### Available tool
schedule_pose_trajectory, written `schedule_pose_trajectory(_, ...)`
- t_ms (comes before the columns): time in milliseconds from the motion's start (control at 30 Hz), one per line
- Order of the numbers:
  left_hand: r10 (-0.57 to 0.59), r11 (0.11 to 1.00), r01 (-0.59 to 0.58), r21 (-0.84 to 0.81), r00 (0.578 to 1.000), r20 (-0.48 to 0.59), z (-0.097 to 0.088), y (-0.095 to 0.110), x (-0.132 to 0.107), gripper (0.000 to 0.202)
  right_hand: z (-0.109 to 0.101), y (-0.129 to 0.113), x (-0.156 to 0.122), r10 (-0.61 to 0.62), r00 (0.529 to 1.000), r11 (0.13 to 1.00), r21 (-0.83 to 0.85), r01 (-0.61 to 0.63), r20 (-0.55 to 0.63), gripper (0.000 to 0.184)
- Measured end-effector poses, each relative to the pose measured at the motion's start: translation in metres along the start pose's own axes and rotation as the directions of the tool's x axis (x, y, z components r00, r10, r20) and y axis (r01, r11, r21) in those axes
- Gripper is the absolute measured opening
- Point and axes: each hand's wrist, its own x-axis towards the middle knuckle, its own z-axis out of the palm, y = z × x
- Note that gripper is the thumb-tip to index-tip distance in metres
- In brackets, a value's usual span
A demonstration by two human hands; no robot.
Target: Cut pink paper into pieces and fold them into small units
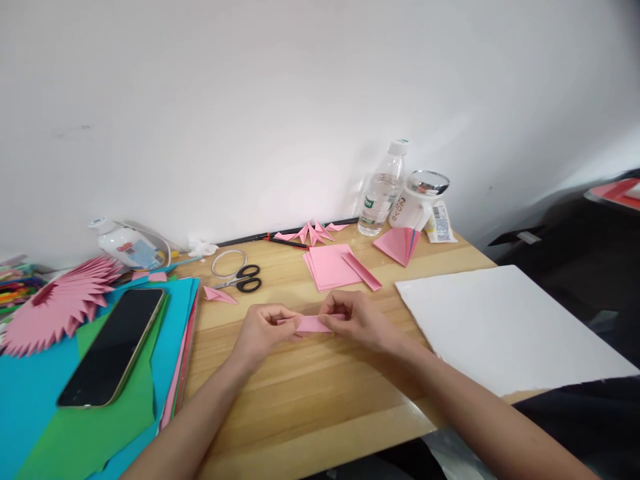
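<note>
A narrow folded strip of pink paper point(313, 324) lies low over the wooden table point(310, 393). My left hand point(263, 328) pinches its left end. The strip's right end is pinched by my right hand point(357, 320). Behind the hands lies a stack of pink paper squares point(327, 267) with a folded pink strip point(362, 271) across its right edge. A small folded pink piece point(219, 295) lies to the left of my hands.
Black-handled scissors point(243, 279) and a tape ring point(229, 262) lie at back left. A phone point(113, 345) rests on green and blue paper sheets point(30, 393). A white sheet point(505, 323) covers the right. A water bottle point(383, 190) and white cup point(415, 200) stand by the wall.
</note>
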Motion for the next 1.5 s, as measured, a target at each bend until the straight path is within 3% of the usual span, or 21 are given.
schedule_pose_trajectory(133,-0.07,0.997,0.071,-0.039,0.997,0.024,-0.011,0.007,0.001,0.024,-0.005,-0.004,0.0,0.019,0.999,1.0,0.02,-0.02,0.025,0.017)
schedule_pose_trajectory(233,-0.069,0.997,0.07,-0.029,0.997,0.018,-0.018,0.014,0.0,0.027,-0.008,-0.005,0.001,0.006,1.0,0.999,0.032,-0.007,0.028,0.02)
schedule_pose_trajectory(400,-0.04,0.999,0.039,0.021,0.994,0.097,-0.024,0.019,-0.002,0.031,-0.01,-0.002,0.003,-0.049,0.999,0.999,-0.006,0.049,-0.002,0.026)
schedule_pose_trajectory(567,0.008,0.996,-0.016,0.092,0.997,0.082,-0.025,0.018,0.0,0.032,-0.014,0.004,0.006,-0.032,1.0,0.994,-0.102,0.031,-0.002,0.024)
schedule_pose_trajectory(867,0.015,0.997,-0.023,0.072,0.993,0.115,-0.019,0.018,0.001,0.034,-0.019,0.007,0.007,-0.042,0.996,0.992,-0.121,0.032,-0.08,0.027)
schedule_pose_trajectory(1000,0.037,0.996,-0.047,0.079,0.992,0.119,-0.017,0.014,0.0,0.033,-0.028,0.009,0.009,0.014,0.998,0.997,-0.077,-0.008,0.065,0.027)
schedule_pose_trajectory(1100,0.057,0.994,-0.069,0.087,0.989,0.135,-0.013,0.011,-0.001,0.031,-0.03,0.006,0.009,-0.007,0.98,0.973,-0.225,0.053,0.199,0.023)
schedule_pose_trajectory(1200,0.069,0.991,-0.087,0.1,0.983,0.171,-0.008,0.01,-0.003,0.029,-0.023,0.002,0.009,-0.013,0.967,0.906,-0.405,0.119,0.254,0.026)
schedule_pose_trajectory(1367,0.067,0.993,-0.085,0.077,0.976,0.207,-0.002,0.003,-0.003,0.026,-0.006,-0.008,0.011,-0.023,0.967,0.836,-0.526,0.159,0.255,0.03)
schedule_pose_trajectory(1500,0.002,0.999,-0.011,0.05,0.982,0.19,0.001,-0.003,-0.004,0.031,-0.001,-0.017,0.01,0.02,0.974,0.798,-0.59,0.119,0.224,0.025)
